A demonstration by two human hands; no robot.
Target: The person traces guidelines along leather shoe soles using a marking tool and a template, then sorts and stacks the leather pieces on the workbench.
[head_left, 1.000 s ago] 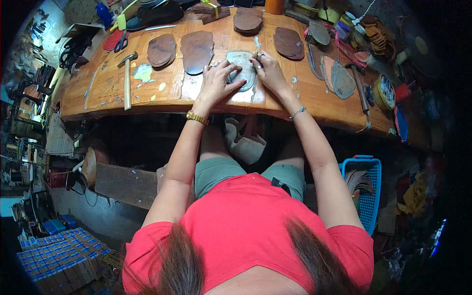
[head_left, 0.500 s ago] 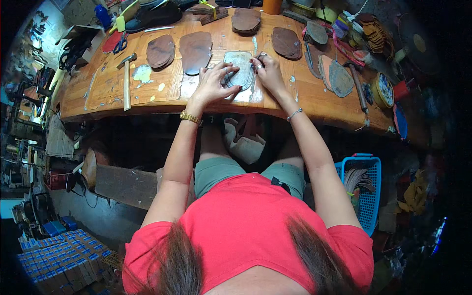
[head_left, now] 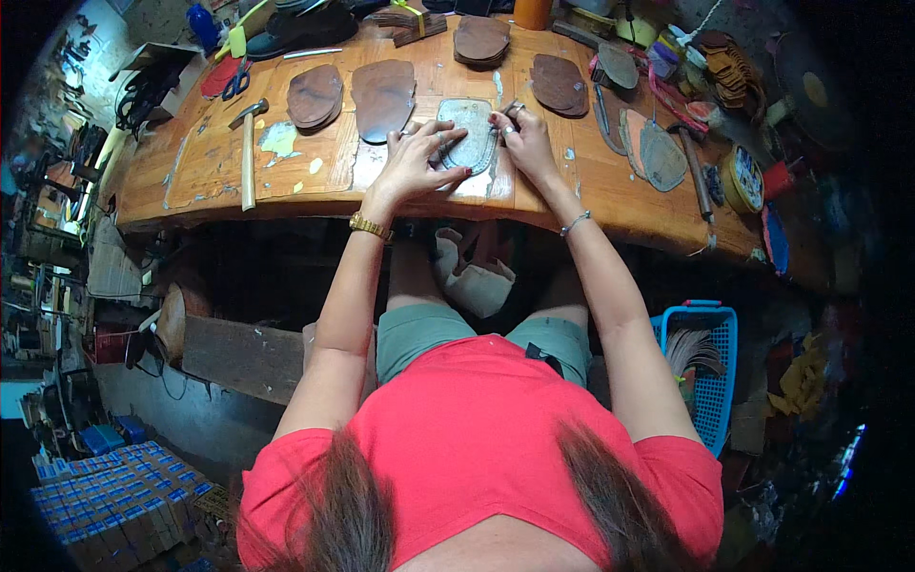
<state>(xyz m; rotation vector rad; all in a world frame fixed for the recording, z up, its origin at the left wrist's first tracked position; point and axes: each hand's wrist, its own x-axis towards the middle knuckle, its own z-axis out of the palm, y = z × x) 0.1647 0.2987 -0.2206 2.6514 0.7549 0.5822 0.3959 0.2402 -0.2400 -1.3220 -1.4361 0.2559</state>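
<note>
A pale grey, rounded flat piece (head_left: 471, 132) with a line along its border lies on the wooden workbench near its front edge. My left hand (head_left: 419, 162) rests over its left side, fingers spread, thumb by the lower edge and fingertips pressing the surface. At the right edge of that piece, my right hand (head_left: 526, 143) has its thumb and fingers pinched together; what they hold, if anything, is too small to make out. Brown leather pieces lie around: a large one (head_left: 384, 100) just left of my left hand, and a stack (head_left: 559, 84) beyond my right hand.
On the bench's left are a hammer (head_left: 248, 153) and scissors (head_left: 236, 80). Another leather stack (head_left: 315, 97) lies near them, one more (head_left: 481, 41) farther back. A second hammer (head_left: 694, 167) and a round tin (head_left: 742, 177) sit right. A blue basket (head_left: 713, 381) stands below.
The view has shifted very slightly. Both hands keep nearly the same place on the grey piece; my right fingers have moved only a little along its edge.
</note>
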